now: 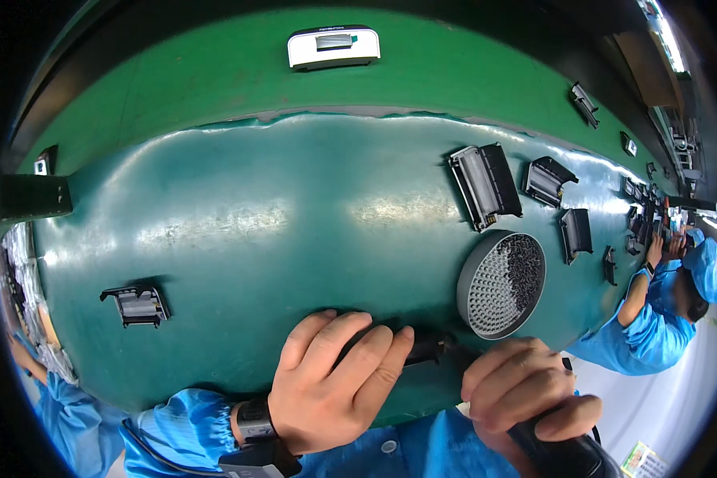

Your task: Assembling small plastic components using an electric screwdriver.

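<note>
My left hand (334,378) is closed over a black plastic housing (427,349) near the table's front edge, covering most of it. In my right hand (526,386) is a black electric screwdriver (570,448), fingers wrapped round its body. The screwdriver's front end points toward the housing's right end; its tip is too dark to make out. Just beyond my right hand stands a round grey dish (466,296) with a dimpled floor, dark small screws heaped on its right side.
Several black housings, one of them large (486,185), lie beyond and right of the dish. Another housing (138,305) sits at left. Across the green belt (215,68) is a white-and-black device (334,48). A co-worker in blue (653,319) works at right; another person's blue sleeve (76,414) shows at left.
</note>
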### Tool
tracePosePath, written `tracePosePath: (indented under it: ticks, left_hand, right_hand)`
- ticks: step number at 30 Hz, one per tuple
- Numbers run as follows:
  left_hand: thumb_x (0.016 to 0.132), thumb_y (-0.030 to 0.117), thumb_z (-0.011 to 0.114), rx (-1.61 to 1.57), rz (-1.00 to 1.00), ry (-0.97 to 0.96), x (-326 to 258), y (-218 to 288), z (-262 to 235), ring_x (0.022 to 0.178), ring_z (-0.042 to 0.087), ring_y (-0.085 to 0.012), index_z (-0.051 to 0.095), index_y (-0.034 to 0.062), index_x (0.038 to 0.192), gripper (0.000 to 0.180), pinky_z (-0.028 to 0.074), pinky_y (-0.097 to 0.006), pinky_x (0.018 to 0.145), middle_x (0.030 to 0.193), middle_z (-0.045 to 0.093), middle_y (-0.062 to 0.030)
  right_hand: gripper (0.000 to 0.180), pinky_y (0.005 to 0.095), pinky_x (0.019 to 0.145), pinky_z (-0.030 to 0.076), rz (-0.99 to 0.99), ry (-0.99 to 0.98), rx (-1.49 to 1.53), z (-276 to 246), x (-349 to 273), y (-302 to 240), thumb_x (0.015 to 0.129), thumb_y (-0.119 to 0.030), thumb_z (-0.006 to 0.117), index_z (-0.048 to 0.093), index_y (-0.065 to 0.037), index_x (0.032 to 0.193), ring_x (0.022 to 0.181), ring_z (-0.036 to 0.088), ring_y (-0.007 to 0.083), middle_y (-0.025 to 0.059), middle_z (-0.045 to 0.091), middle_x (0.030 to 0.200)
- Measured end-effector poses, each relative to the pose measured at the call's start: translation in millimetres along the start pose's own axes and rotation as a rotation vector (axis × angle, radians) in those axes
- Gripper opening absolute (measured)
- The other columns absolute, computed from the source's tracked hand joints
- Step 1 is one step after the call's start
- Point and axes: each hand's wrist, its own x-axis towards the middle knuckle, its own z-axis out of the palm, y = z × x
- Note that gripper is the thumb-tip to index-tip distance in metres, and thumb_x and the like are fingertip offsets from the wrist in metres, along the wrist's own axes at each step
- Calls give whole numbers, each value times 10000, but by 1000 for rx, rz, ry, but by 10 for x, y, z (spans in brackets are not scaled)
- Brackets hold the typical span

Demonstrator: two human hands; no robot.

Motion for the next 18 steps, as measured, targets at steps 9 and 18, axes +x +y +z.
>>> tracePosePath:
  ticks: [9, 18]
  left_hand:
    - [619, 230, 859, 41, -10, -29, 8, 29, -21, 1104, 584, -293, 742, 49, 1135, 560, 487, -494, 934, 1079, 637, -75]
    - [663, 262, 844, -24, -82, -45, 10, 62, -68, 1092, 603, -299, 708, 57, 1211, 600, 474, -478, 965, 1082, 655, -91]
  right_hand:
    - [556, 332, 476, 551, -18, 239, 115, 37, -177, -15, 950, -564, 676, 487, -99, 1190, 483, 586, 177, 58, 624, 691]
    - [714, 277, 427, 456, -94, 413, -67, -404, -49, -61, 902, -705, 635, 503, -102, 1262, 518, 558, 161, 57, 558, 755]
